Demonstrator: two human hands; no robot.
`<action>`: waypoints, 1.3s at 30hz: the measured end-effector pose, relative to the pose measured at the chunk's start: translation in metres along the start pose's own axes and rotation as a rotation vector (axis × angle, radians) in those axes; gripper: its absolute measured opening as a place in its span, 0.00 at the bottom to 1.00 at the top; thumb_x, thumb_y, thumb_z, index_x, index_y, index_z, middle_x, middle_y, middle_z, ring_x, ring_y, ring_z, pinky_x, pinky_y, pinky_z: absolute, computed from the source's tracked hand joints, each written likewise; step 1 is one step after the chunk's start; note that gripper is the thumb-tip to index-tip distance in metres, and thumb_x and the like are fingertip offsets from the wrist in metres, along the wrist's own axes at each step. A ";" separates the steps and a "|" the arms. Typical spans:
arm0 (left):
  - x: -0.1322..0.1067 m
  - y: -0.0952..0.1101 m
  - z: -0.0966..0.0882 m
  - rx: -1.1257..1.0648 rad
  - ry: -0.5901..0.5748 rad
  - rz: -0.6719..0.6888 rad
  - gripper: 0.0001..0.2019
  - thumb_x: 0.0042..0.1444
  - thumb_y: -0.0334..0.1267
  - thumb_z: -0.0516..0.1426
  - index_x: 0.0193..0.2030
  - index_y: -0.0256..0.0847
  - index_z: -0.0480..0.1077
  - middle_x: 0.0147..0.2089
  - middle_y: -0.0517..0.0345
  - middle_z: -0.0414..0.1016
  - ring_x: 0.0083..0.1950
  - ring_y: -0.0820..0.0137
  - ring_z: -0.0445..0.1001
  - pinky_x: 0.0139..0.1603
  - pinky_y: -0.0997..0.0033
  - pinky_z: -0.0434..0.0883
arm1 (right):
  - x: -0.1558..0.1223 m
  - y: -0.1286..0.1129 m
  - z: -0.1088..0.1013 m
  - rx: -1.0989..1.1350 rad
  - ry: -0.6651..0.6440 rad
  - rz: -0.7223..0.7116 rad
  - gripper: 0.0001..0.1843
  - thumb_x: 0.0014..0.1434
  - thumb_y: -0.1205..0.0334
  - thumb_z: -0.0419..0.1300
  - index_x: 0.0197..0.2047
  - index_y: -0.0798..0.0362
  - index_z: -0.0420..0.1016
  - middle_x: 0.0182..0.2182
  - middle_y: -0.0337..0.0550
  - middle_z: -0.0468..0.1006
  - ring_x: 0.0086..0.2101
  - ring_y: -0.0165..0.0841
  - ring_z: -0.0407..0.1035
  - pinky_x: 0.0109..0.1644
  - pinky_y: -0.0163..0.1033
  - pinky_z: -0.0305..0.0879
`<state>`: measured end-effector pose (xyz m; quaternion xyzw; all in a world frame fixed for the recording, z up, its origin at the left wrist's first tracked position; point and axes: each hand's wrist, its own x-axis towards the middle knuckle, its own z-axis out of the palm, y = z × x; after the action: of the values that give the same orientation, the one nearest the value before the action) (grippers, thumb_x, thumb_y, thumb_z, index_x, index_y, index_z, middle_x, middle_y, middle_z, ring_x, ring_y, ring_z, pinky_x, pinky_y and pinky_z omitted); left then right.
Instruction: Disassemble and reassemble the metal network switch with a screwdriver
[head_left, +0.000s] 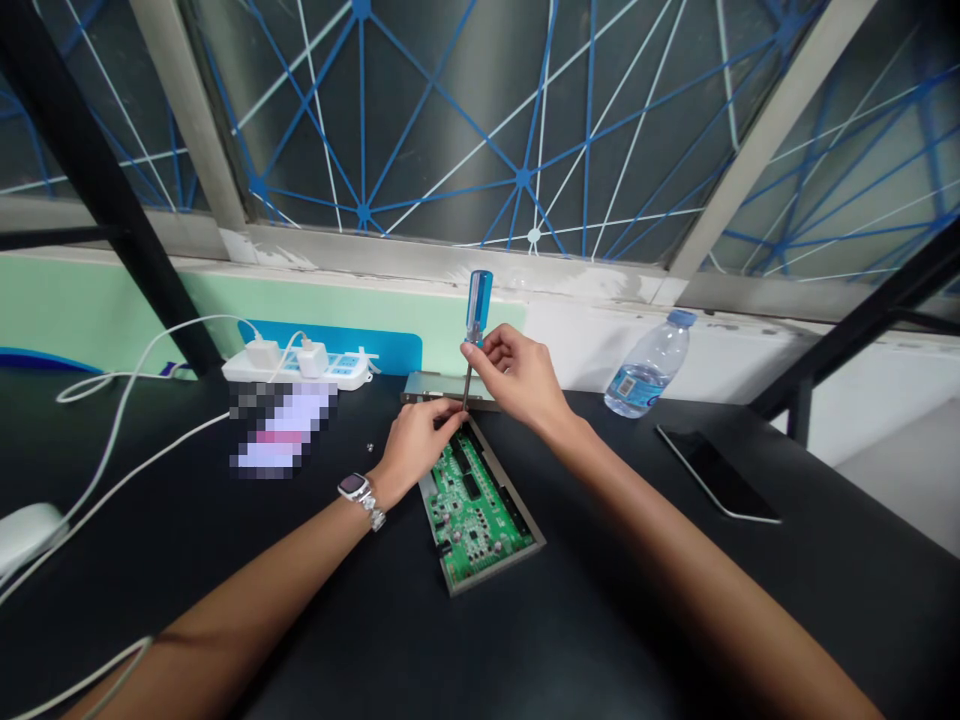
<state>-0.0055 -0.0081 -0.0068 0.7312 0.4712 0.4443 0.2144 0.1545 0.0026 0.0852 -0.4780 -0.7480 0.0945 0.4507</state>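
A screwdriver with a clear blue handle stands nearly upright over the far end of a green circuit board. My right hand is closed, thumb and fingers pinching it just under the handle. The board lies in a shallow metal case on the black table. At the case's far end, my left hand has thumb and forefinger pressed together around the screwdriver's tip; whatever they pinch there is hidden. Behind both hands sits a flat metal piece, partly covered by them.
Small metal bits, perhaps screws, lie left of my left hand. A power strip with white cables stands at the back left, near a blurred-out patch. To the right are a water bottle and a dark phone.
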 end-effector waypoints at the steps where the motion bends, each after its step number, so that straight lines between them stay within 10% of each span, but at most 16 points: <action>1: 0.000 0.000 0.000 0.002 0.000 0.001 0.09 0.60 0.41 0.58 0.42 0.46 0.80 0.43 0.56 0.83 0.45 0.62 0.81 0.47 0.65 0.76 | 0.000 0.000 0.001 0.003 0.022 0.001 0.17 0.61 0.45 0.57 0.32 0.50 0.65 0.21 0.36 0.71 0.23 0.29 0.65 0.28 0.35 0.54; 28: -0.002 0.008 -0.007 0.125 -0.063 0.095 0.08 0.60 0.39 0.56 0.43 0.44 0.76 0.41 0.57 0.82 0.39 0.65 0.79 0.38 0.70 0.74 | -0.003 -0.013 -0.002 -0.315 0.148 -0.007 0.19 0.58 0.47 0.59 0.24 0.51 0.64 0.19 0.36 0.71 0.23 0.31 0.65 0.29 0.37 0.48; 39: 0.000 -0.002 -0.013 0.294 -0.233 0.240 0.18 0.61 0.29 0.49 0.53 0.44 0.73 0.49 0.54 0.79 0.50 0.63 0.78 0.51 0.65 0.73 | -0.005 -0.015 -0.002 -0.322 0.196 -0.011 0.17 0.54 0.51 0.60 0.21 0.50 0.63 0.16 0.35 0.67 0.21 0.30 0.62 0.28 0.37 0.49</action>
<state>-0.0180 -0.0087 -0.0016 0.8518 0.4125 0.3058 0.1038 0.1474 -0.0103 0.0923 -0.5468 -0.7086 -0.0758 0.4394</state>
